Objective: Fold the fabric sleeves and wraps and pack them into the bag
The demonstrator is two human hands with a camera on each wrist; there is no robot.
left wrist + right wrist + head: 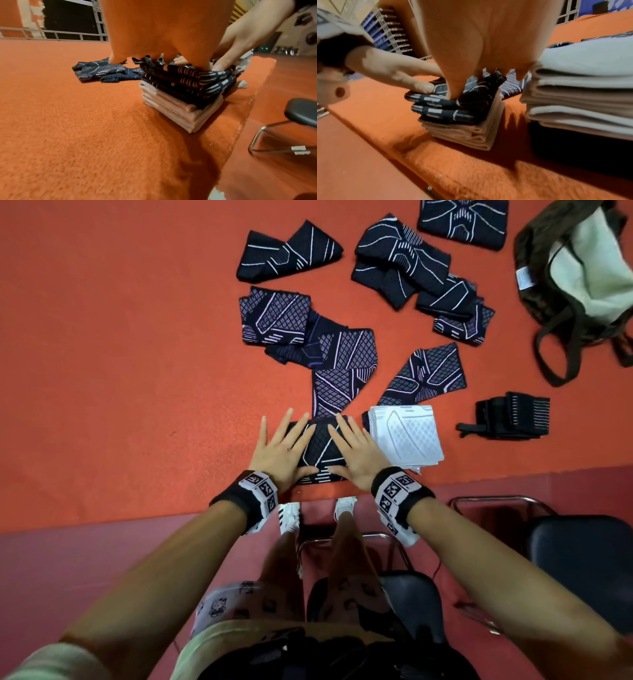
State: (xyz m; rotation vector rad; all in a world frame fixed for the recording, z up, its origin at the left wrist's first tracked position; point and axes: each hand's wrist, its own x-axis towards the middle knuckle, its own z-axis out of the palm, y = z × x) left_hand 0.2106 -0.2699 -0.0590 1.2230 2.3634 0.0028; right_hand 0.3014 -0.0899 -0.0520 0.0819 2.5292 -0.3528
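Note:
A folded dark patterned sleeve tops a small stack of dark sleeves over pale ones near the table's front edge. My left hand and right hand lie flat on it side by side, fingers straight and spread, thumbs at the near edge. In the right wrist view the left hand presses the stack beside my right hand. Several unfolded dark sleeves lie scattered beyond. The open dark bag with a pale lining sits at the far right.
A stack of folded white sleeves stands just right of my right hand. A rolled black wrap lies further right. The orange felt table ends just behind my wrists. Black chairs stand below the edge.

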